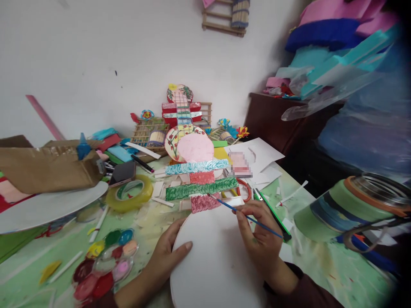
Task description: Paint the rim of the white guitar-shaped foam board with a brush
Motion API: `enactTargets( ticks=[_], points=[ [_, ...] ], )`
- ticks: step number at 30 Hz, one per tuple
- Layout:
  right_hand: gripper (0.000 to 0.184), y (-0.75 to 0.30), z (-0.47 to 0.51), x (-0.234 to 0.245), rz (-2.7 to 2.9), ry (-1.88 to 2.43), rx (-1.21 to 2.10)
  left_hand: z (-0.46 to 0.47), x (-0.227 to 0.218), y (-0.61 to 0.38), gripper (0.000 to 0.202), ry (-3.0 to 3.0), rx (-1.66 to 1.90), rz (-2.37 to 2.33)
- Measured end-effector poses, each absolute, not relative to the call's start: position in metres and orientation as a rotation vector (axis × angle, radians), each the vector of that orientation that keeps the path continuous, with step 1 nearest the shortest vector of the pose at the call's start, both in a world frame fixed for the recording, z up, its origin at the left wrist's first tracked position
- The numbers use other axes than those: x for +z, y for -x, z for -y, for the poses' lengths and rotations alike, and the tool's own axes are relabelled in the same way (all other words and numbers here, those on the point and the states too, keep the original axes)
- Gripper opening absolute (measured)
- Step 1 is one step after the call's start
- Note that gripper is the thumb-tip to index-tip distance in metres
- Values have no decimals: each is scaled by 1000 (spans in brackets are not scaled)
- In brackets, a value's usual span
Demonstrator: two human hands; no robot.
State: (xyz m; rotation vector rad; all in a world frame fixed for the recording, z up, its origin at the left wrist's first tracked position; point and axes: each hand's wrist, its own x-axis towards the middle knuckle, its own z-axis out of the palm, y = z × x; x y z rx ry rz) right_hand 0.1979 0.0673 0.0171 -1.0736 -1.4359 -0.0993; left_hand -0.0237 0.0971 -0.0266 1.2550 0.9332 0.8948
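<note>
Rounded white board [215, 265], nearest, is cut off below; the left hand [167, 250] clasps its left edge, thumb on top, fingers partly hidden. The right hand [261, 235] pinches a blue paintbrush [228, 206], tip by the dark-red neck [204, 205] beyond the board. Left of the board, a palette [103, 266] holds red, pink, yellow, green and blue paint [103, 284]. Right of the board, the green flask's [326, 214] contents cannot be made out.

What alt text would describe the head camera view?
Someone's right fingers hold a blue paintbrush at the dark red section of a painted cutout; left fingers grip its white rounded end. A paint tray lies to the left.
</note>
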Motion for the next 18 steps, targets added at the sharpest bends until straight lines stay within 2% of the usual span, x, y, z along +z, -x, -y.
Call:
enactTargets(
  ticks=[8,18],
  points=[
    [21,-195,-66,17,1458,1052,-45,-98,-22,24,63,-1262,857,-956],
    [24,-190,-66,16,1514,1021,-48,-96,-24,25,57,-1244,834,-856]
  ],
)
